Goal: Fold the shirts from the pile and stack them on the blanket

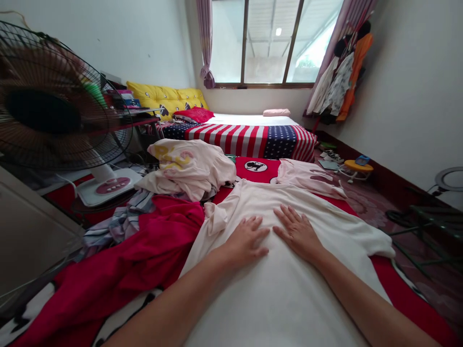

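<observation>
white shirt (277, 284), near end cut off, lies under left hand (246, 241) and right hand (298, 233), both flat, fingers spread.

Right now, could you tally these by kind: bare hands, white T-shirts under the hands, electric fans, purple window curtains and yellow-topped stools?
Left hand and right hand: 2
White T-shirt: 1
Electric fan: 1
Left curtain and right curtain: 2
Yellow-topped stool: 1
Total: 7
</observation>
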### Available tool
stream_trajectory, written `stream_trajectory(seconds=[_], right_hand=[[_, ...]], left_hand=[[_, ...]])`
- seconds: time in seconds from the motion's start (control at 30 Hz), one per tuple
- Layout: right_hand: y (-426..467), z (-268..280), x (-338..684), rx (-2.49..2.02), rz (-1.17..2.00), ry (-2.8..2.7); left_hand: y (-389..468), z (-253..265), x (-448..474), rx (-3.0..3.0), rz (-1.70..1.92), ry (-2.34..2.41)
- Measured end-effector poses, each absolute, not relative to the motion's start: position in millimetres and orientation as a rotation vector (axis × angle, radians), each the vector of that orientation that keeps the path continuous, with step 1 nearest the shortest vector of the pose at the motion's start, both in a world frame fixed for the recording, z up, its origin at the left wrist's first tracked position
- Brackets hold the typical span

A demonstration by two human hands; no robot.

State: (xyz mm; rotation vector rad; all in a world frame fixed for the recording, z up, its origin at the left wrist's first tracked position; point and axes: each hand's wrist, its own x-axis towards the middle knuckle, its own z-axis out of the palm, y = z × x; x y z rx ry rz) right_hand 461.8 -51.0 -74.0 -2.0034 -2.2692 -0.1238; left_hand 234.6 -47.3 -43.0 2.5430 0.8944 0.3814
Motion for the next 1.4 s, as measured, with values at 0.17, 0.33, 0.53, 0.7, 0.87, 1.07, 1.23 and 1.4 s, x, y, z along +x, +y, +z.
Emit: stream_trajectory(seconds=[0.17, 0.33, 0.53, 0.7, 0.87, 1.07, 1.23, 1.4], right_hand=[[-51.6, -70.4, 461.1, -2.010, -0.113, -2.256], [-52.4, -69.3, 455.6, -2.019, -0.128, -2.236], [-54.0, -69.0, 456.4, -2.023, -0.110, -2.224], [-52.2, -71.6, 457.3, -2.030, -0.124, -2.210], [-50.9, -73.6, 457.8, -2.029, -0.125, -2.202], [-52.9, -70.4, 455.4, -2.027, -0.121, -2.194], [-53.3, -70.0, 455.5, -2.031, -0.116, -2.189], [-53.1, -70.8, 457.2, -2.018, -0.111, -2.182]], left_hand=[[-46.1, 17.0, 170.3, 2.349, 0.673, 0.901], [-33.4, 19.4, 82.0, 2.508, 0.824, 1.576], [-55.1, -3.3, 34.7, 2.374, 0.638, 1.846], [-62.3, 52.2, -3.6, 1.890, 1.229, 2.404], [-25.6, 21.1, -18.7, 2.157, 0.716, 2.579], [-12.2, -15.6, 1.7, 2.362, 0.401, 2.583], [-26.8, 25.6, 55.0, 2.732, 1.170, 2.043], [-21.6, -3.4, 133.2, 2.775, 0.594, 1.382]])
